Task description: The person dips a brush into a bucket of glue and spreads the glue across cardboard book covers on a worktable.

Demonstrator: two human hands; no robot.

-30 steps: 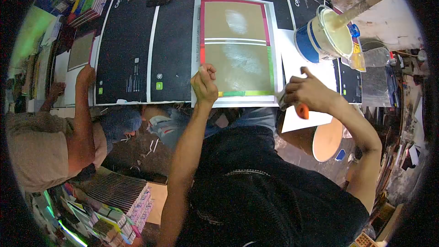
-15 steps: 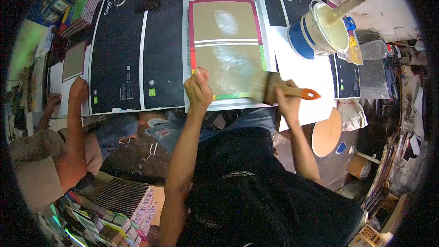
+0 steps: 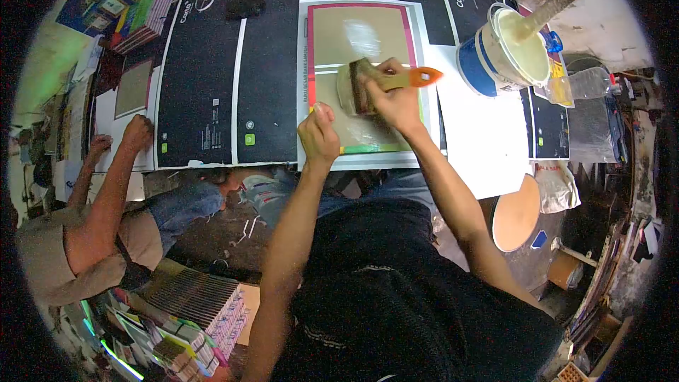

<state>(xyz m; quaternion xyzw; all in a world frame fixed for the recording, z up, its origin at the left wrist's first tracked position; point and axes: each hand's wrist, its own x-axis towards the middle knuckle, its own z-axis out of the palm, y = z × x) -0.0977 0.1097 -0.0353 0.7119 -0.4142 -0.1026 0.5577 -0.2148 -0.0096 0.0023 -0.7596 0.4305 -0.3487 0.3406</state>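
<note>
My right hand [image 3: 398, 101] is closed round the handle of a wide paintbrush [image 3: 411, 78] with an orange tip. The blurred bristles are over the middle of a grey-brown board [image 3: 368, 27] framed in red and green. Wet, shiny streaks mark the board, and white lines cross it. Beneath lies a larger printed sheet [image 3: 431, 148] with a pale border. My left hand [image 3: 320, 134] rests on the sheet's lower left part, fingers curled; whatever they may hold is hidden. A white and blue bucket [image 3: 478, 64] of pale paste stands to the right, a stick [image 3: 566, 3] leaning in it.
Blank white sheets [image 3: 481, 134] lie right of the board on black Carta-marked table covering [image 3: 272, 64]. At left, another person's hand [image 3: 138, 133] is beside a smaller grey board [image 3: 134, 90]. Stacked books [image 3: 145, 25] stand behind it. A plastic bottle [image 3: 588, 83] lies far right.
My right hand has swept the brush from the board's lower right edge up and left to its middle. My left hand stays at the sheet's left side. The view has shifted slightly.
</note>
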